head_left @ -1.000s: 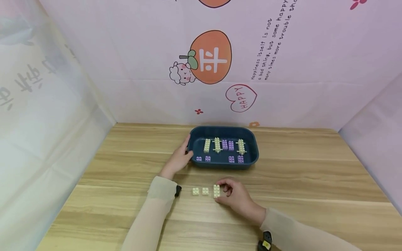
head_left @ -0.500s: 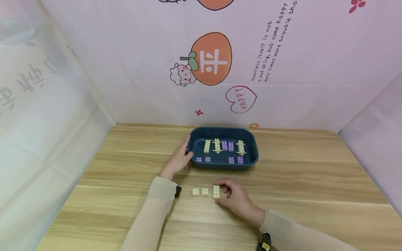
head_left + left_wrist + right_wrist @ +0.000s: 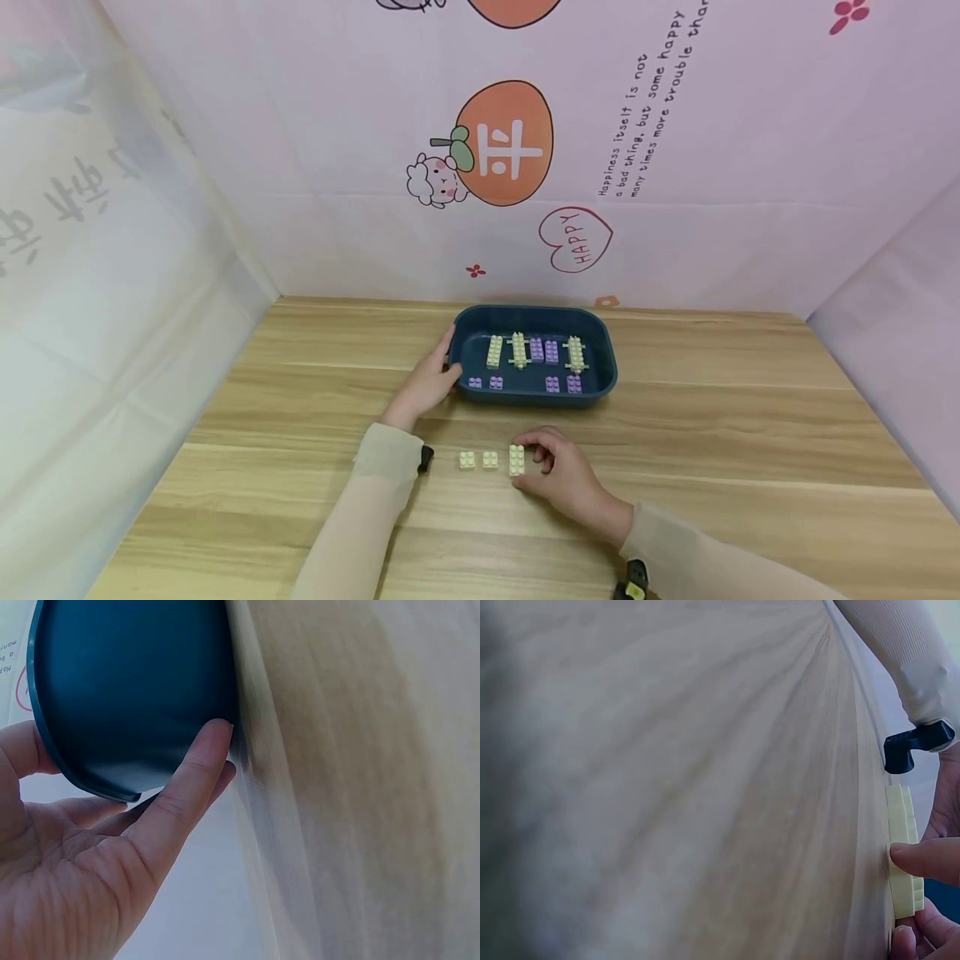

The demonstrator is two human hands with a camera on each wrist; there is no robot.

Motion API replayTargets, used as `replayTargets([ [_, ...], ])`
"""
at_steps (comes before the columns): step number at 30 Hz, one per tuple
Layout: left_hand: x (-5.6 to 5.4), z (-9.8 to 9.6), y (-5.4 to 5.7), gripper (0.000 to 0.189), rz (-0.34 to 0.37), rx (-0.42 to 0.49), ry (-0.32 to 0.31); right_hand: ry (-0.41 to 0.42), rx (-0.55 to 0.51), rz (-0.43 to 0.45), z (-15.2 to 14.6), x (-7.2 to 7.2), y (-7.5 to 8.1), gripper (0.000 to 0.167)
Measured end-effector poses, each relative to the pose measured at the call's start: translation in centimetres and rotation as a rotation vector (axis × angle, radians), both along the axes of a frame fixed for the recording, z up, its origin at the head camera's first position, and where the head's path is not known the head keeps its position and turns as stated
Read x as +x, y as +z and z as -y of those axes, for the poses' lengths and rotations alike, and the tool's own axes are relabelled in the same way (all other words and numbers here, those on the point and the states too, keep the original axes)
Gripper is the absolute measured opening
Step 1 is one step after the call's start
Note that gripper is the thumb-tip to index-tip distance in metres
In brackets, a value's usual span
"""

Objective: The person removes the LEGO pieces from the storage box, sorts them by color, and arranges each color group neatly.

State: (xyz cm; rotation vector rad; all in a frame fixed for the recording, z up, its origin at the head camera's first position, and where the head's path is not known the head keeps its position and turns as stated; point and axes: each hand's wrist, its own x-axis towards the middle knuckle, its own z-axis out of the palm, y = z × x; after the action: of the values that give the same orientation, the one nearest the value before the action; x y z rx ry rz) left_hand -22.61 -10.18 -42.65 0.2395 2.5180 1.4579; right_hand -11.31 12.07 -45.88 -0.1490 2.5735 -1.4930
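A dark blue tray [image 3: 540,398] stands at the back of the table, with my left hand [image 3: 426,385] at its left end. In the left wrist view the thumb passes behind the tray's rim while the fingers lie along the outer wall. My right hand [image 3: 564,477] pinches a pale yellow eight-stud building brick [image 3: 517,460] by its two ends, thumb at the near end. From the right wrist view, this brick [image 3: 900,851] sits at the tabletop. To its left are two small pale yellow four-stud bricks, one nearer [image 3: 491,460] and one farther [image 3: 467,460].
Inside the tray lie a long pale yellow brick [image 3: 494,352], two yellow pieces with side bars [image 3: 519,351], and several purple bricks [image 3: 551,352]. A printed cloth backdrop [image 3: 337,242] rises behind the wooden table [image 3: 712,400]. Black devices [image 3: 426,458] are worn at both wrists.
The whole head view has shifted slightly downward in the frame. Both hands, the tray and the bricks keep their places.
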Motion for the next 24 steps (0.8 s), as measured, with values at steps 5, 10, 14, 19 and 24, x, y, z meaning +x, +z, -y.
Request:
replayTargets([
  [5,0.0,0.0,0.0,0.068,0.002,0.001,0.002,-0.001,-0.007,-0.003,0.0,0.1,0.0,0.041],
  [10,0.0,0.0,0.0,0.069,0.002,0.002,0.001,0.016,-0.049,0.022,-0.2,0.1,0.3,0.044],
  [14,-0.1,-0.1,-0.2,0.069,0.004,0.012,-0.003,0.047,-0.12,0.021,-0.6,-0.1,1.2,0.045],
  [19,-0.2,-0.1,-0.3,0.069,0.006,0.023,-0.008,0.056,-0.174,-0.052,-0.8,-0.8,3.5,0.046],
  [24,-0.2,-0.1,-0.3,0.068,0.0,0.028,-0.003,0.034,-0.197,-0.155,-1.1,-2.2,6.1,0.047],
])
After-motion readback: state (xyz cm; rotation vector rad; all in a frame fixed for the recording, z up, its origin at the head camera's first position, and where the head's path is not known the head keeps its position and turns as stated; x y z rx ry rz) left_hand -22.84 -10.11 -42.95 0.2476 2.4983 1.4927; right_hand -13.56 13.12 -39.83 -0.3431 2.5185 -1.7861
